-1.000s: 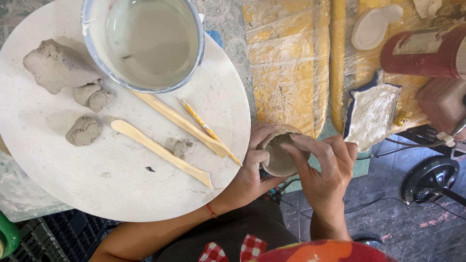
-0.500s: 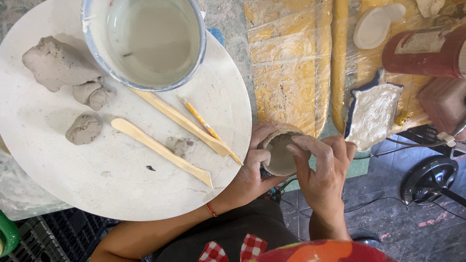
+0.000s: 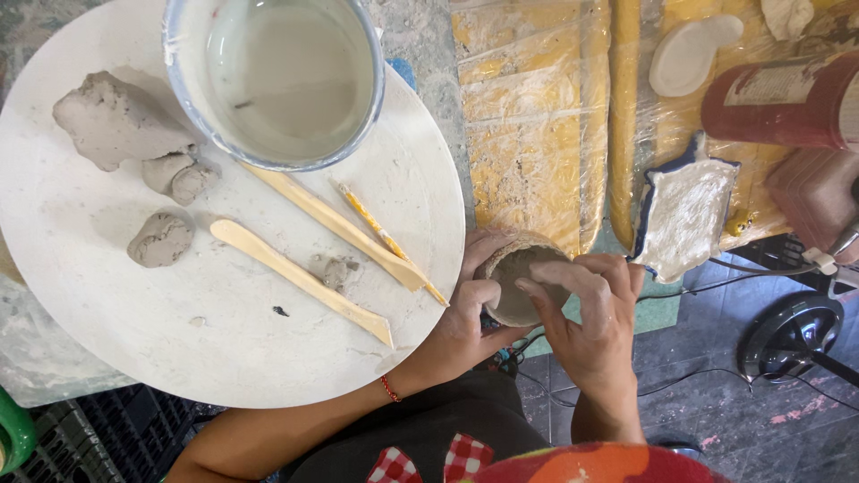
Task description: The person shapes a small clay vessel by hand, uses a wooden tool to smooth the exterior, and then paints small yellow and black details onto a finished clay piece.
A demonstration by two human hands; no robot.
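Up close, left hand [image 3: 465, 313] cupping small clay pot [image 3: 519, 284] from outside, right hand [image 3: 591, 313] fingers curled over its rim, pot's base hidden behind both palms, fingertips inside unseen.

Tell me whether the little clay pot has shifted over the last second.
No. The clay pot sits in the same spot as before, just off the round white board's right edge, between the left hand and right hand.

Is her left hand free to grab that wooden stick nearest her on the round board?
Probably not right away: the left hand is cupping the small clay pot. The wooden stick itself lies uncovered close by.
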